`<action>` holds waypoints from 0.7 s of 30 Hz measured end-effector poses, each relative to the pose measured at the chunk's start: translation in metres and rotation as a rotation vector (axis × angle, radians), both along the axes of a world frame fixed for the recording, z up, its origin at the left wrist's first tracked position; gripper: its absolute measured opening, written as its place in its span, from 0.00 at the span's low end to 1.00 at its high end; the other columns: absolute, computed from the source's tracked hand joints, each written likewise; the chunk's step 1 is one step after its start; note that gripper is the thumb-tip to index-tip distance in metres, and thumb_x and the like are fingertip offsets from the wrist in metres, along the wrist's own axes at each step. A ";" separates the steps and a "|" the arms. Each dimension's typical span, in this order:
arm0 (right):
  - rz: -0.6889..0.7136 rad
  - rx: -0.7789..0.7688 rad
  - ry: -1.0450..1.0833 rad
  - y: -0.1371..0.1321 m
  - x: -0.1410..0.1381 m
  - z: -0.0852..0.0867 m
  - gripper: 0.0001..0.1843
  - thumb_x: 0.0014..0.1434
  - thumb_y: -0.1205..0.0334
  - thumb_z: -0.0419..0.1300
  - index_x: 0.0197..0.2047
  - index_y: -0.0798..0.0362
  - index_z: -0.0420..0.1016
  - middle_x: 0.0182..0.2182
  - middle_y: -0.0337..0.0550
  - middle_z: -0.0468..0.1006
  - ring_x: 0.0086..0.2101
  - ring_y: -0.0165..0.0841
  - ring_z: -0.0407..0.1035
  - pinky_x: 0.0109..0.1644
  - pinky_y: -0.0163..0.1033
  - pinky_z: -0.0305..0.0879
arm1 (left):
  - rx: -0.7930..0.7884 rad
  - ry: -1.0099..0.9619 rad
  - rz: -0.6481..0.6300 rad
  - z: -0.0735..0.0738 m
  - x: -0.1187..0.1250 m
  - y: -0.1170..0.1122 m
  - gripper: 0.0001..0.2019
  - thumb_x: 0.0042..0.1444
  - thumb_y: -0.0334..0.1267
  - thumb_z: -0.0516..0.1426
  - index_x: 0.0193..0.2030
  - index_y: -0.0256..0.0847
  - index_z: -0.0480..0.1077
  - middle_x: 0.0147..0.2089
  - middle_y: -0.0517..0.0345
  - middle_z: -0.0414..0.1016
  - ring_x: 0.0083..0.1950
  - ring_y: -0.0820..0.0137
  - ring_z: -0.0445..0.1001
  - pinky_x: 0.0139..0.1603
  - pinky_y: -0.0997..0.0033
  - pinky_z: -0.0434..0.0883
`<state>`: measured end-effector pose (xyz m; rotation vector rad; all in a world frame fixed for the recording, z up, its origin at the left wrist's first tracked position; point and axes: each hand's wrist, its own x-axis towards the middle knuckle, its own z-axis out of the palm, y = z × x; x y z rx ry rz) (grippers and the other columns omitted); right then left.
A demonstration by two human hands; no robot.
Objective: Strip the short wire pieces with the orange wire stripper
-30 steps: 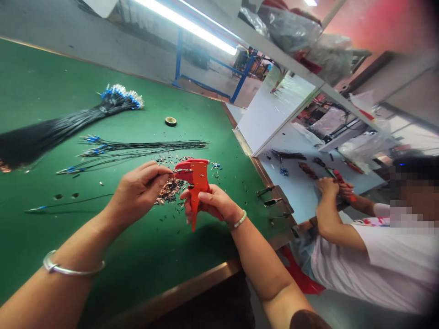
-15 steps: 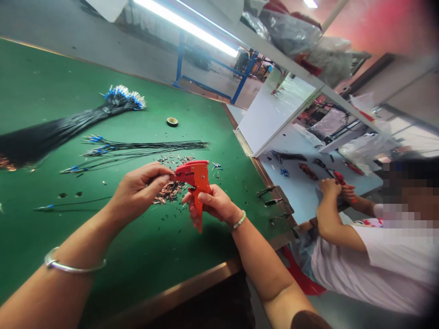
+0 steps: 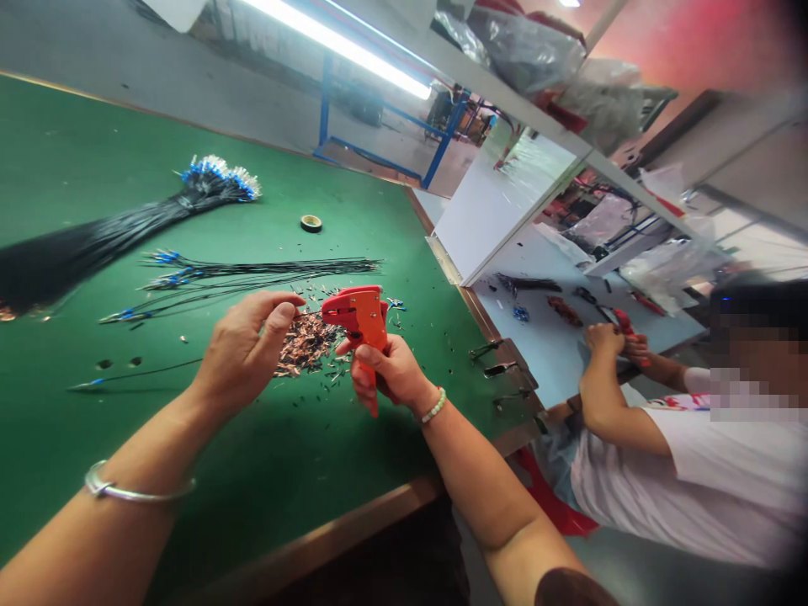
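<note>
My right hand [image 3: 392,370] is wrapped round the handle of a red-orange wire stripper [image 3: 368,313], its jaws pointing left. My left hand [image 3: 248,341] pinches a black wire [image 3: 155,369] between thumb and fingers. That wire trails left to a blue-sleeved terminal on the green table. A short gap separates the left fingertips from the stripper's jaws. Beneath them lies a heap of copper and black wire scraps [image 3: 303,343]. Just beyond, a loose row of black wires [image 3: 284,269] with blue ends lies flat.
A thick bundle of black wires [image 3: 126,231] lies at the far left, near a tape roll [image 3: 310,223]. Several metal clips [image 3: 498,369] line the table's right edge. At the right, a co-worker [image 3: 669,454] sits at a pale bench with a red tool. A shelf holds plastic bags [image 3: 523,50].
My left hand has drawn back left, so its fingertips, which were at the stripper's jaws, are now apart from them. The right hand still grips the stripper, slightly higher in view.
</note>
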<state>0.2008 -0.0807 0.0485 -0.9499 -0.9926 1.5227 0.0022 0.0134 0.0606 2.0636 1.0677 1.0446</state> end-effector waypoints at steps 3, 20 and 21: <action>-0.029 -0.019 -0.002 0.000 -0.003 -0.001 0.29 0.53 0.41 0.72 0.44 0.58 0.74 0.16 0.26 0.66 0.13 0.23 0.58 0.15 0.32 0.60 | 0.019 0.017 -0.017 -0.002 0.000 0.001 0.21 0.68 0.51 0.46 0.49 0.42 0.75 0.43 0.54 0.79 0.45 0.64 0.75 0.50 0.61 0.69; 0.203 -0.004 0.184 0.003 0.028 -0.007 0.32 0.61 0.41 0.64 0.56 0.60 0.72 0.35 0.45 0.78 0.34 0.38 0.76 0.42 0.50 0.77 | 0.100 -0.129 -0.150 0.012 -0.006 -0.001 0.09 0.65 0.42 0.58 0.41 0.42 0.79 0.36 0.59 0.76 0.36 0.73 0.73 0.38 0.70 0.70; 0.225 -0.012 0.171 0.003 0.029 -0.006 0.32 0.61 0.41 0.64 0.56 0.60 0.72 0.36 0.46 0.78 0.35 0.39 0.77 0.42 0.50 0.77 | 0.111 -0.129 -0.158 0.011 -0.006 -0.001 0.09 0.64 0.41 0.58 0.40 0.42 0.79 0.35 0.59 0.76 0.36 0.73 0.73 0.38 0.70 0.70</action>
